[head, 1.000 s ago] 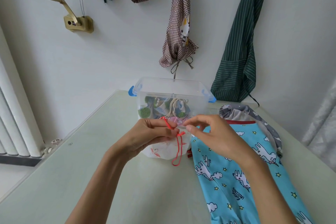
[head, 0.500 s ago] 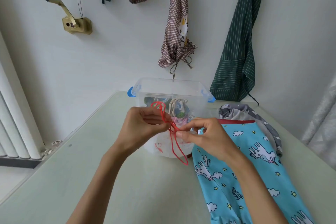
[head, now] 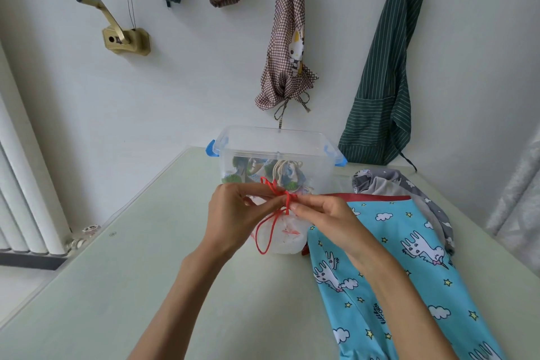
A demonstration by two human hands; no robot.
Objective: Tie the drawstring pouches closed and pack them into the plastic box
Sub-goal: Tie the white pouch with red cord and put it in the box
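A pale green table [head: 122, 286] was spread across the view, with a blue unicorn-print cloth [head: 403, 266] laid over its right part. At the far middle a clear plastic box [head: 277, 152] with blue latches was stood open, several patterned pouches [head: 263, 172] already being seen through its wall. Just in front of the box a white drawstring pouch [head: 287, 231] was held upright on the table. Its gathered neck was gripped by the curled left hand [head: 233, 219], while the red cord [head: 280, 199] was pinched at the knot by thumb and forefinger of the right hand [head: 324, 221]; a loop was left hanging down the pouch front. The pouch was judged soft, light and easily crushed, the cord thin and prone to slipping, so it would best be taken at the cinched neck rather than by the cord.
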